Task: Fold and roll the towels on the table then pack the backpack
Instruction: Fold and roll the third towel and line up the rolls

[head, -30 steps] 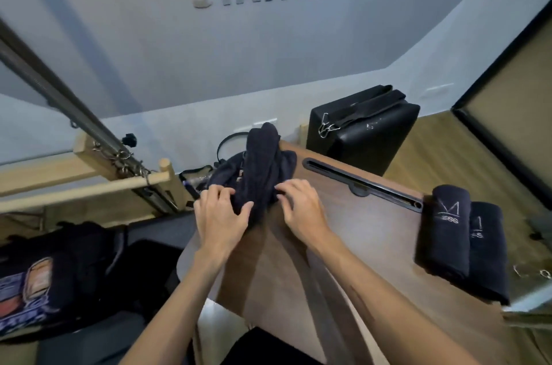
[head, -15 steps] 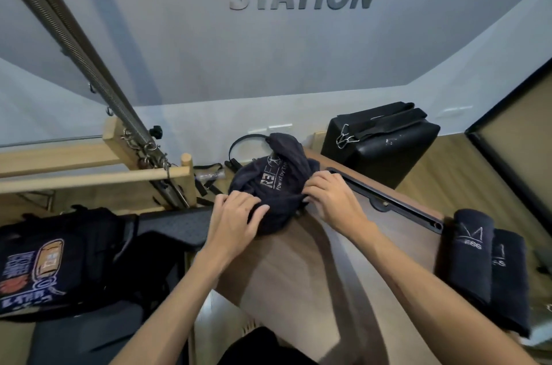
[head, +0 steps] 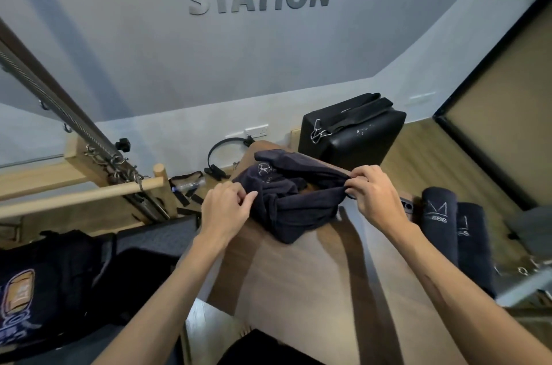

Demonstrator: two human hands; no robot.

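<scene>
A crumpled dark navy towel [head: 294, 200] with a white logo lies at the far end of the wooden table [head: 313, 290]. My left hand [head: 225, 212] pinches its left edge. My right hand [head: 373, 194] pinches its right corner and stretches the cloth sideways. Two rolled navy towels [head: 454, 227] lie side by side at the table's right edge. A black backpack [head: 44, 284] with a coloured patch sits low on the left, off the table.
A black box-shaped case [head: 352, 131] with straps stands behind the table. A wooden frame with a metal spring and a dowel [head: 89, 191] runs along the left. A black ring and straps lie on the floor near the wall. A phone [head: 407, 206] sits beside the rolled towels.
The towel stood bunched upright a second ago; my hands have moved apart and pulled it wider. My right hand shifted right with a corner. The camera tilted up.
</scene>
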